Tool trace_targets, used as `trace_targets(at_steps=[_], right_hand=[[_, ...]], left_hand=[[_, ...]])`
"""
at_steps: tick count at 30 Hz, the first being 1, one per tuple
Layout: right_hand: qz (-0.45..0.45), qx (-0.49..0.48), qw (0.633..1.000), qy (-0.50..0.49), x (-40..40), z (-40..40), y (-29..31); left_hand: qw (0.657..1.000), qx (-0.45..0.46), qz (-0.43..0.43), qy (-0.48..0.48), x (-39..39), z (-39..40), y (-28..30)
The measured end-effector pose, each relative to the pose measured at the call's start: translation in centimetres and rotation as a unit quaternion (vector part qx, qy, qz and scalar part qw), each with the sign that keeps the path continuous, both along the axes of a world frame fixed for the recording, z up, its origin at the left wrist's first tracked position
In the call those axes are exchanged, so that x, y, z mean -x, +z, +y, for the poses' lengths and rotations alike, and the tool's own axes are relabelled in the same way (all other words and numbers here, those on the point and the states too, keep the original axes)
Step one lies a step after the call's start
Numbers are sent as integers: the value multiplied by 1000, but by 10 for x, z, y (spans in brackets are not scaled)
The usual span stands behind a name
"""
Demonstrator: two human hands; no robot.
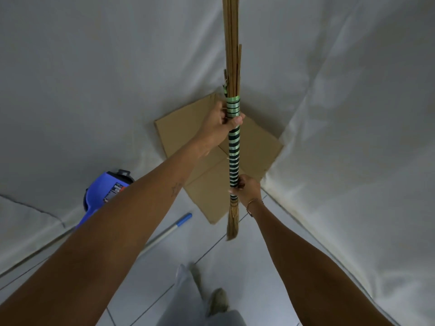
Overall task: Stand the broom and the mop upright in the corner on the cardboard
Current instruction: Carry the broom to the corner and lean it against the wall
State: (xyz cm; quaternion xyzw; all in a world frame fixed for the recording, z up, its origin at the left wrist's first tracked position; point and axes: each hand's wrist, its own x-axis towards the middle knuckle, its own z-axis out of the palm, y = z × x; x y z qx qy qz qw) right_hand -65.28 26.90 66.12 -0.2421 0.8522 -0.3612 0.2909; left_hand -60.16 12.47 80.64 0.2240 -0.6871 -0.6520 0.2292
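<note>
Over the cardboard (256, 142) in the corner, we've got both hands closed around the broom (234, 147), left hand (222, 123) high, right hand (247, 188) low. Lower it straight and lean it into the corner. The mop (164, 236) lies on the floor.

Broom (234, 147) has tan-brown sticks, its grip wrapped in black and pale-green stripes with silvery bands. Cardboard (256, 142) is plain light brown. Mop handle (164, 234) is silver-white with a blue tip. Bucket (106, 191) is bright blue with a black top and a red-and-white label. Wall sheeting (94, 78) is grey-white, floor tiles (254, 267) pale grey with dark grout lines.
</note>
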Motion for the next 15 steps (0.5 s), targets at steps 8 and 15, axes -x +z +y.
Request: trace_targets(at_steps=[8,15], right_hand=[[-4,-4,998,68,76,-83,-8],[-17,2,997,78,151,-177,-8]], left_hand=[[999,23,-18,18,74,-85,-12],[999,33,-7,42,139,-174,-13]])
